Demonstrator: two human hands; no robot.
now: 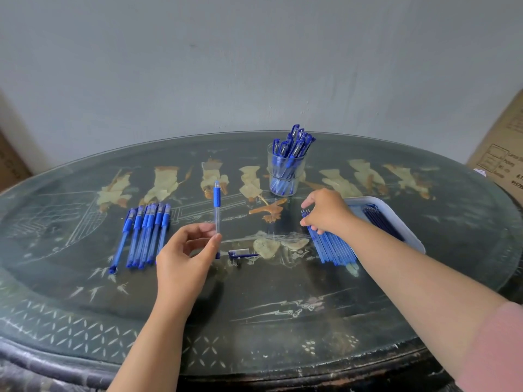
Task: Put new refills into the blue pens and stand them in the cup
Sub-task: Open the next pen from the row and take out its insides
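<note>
Left hand (184, 250) pinches pen (217, 210) upright, centre | right hand (325, 213) fingers curled on refills (331, 247), 3 o'clock | cup (285, 176) 1 o'clock | cap (240, 253) at pen's 4 o'clock

From my station, the right hand (325, 210) covers the far ends of the loose refills (334, 247) near the right edge of the tabletop (254, 306), so I cannot tell whether its fingers pinch one, and its forearm hides the near left corner of the white tray (410, 233). The left hand (184, 256) hides a stretch of the pen barrel (217, 205), and I cannot make out whether a refill sits inside. The cardboard box (501, 154) is cut off at the right, its print too small to read.
</note>
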